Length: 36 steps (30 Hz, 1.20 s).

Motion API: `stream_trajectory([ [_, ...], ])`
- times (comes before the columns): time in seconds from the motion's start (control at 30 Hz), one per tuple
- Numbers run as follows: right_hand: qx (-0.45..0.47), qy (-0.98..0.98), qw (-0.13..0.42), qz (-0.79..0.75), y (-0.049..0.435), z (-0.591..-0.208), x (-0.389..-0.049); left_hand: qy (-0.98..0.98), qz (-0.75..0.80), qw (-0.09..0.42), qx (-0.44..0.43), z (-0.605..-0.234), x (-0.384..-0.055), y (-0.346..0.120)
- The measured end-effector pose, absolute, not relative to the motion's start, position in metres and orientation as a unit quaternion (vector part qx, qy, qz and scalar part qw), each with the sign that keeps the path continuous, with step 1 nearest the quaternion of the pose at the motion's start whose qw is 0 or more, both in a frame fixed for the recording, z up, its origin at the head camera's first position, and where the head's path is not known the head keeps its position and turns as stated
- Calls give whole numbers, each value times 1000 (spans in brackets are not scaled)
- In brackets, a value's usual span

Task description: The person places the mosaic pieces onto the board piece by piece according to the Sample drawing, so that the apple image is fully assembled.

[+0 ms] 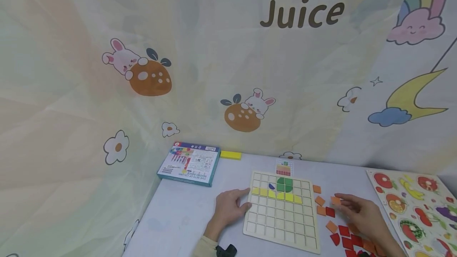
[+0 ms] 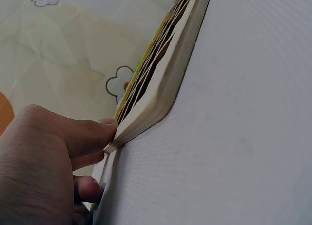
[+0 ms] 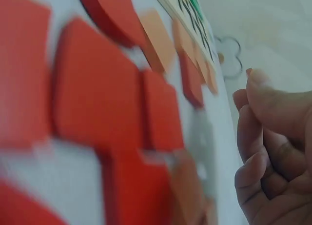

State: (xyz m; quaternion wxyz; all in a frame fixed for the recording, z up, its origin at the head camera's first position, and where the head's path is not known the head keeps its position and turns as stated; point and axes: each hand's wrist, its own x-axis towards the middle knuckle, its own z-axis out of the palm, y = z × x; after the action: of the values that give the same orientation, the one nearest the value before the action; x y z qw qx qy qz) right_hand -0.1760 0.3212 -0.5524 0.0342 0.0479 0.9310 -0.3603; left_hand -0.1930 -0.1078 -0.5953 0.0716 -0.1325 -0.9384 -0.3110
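Note:
In the head view my left hand (image 1: 228, 206) lies at the left side of a wooden grid board (image 1: 275, 225), its index finger and thumb touching the edge. The left wrist view has the thumb (image 2: 90, 134) against the board's side (image 2: 161, 83). A green circle made of pieces (image 1: 285, 185), a small blue piece (image 1: 271, 186) and a row of yellow pieces (image 1: 281, 196) sit in the board. Right of the board, my right hand (image 1: 362, 211) pinches an orange square tile (image 1: 335, 200) above the table. Only a sliver of it shows in the right wrist view.
Loose orange tiles (image 1: 320, 200) and red tiles (image 1: 347, 243) lie right of the board. A pattern card (image 1: 284, 167) lies behind it. The puzzle box (image 1: 191, 164) and a yellow block (image 1: 231, 155) stand back left. A fruit puzzle board (image 1: 410, 187) occupies the far right.

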Motion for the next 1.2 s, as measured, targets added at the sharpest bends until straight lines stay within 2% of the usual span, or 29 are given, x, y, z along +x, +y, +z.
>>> stream_trajectory([
  [0.37, -6, 925, 30, -379, 269, -563, -167, -940, -302, 79, -137, -601, -193, -108],
  [0.67, -88, 926, -36, -364, 242, -567, -171, -940, -307, 71, -129, -599, -194, -109],
  [1.0, -64, 936, 27, -344, 232, -566, -176, -940, -305, 75, -129, -599, -194, -107],
  [1.2, -62, 937, 38, -342, 232, -564, -178, -940, -307, 72, -130, -600, -195, -107],
])
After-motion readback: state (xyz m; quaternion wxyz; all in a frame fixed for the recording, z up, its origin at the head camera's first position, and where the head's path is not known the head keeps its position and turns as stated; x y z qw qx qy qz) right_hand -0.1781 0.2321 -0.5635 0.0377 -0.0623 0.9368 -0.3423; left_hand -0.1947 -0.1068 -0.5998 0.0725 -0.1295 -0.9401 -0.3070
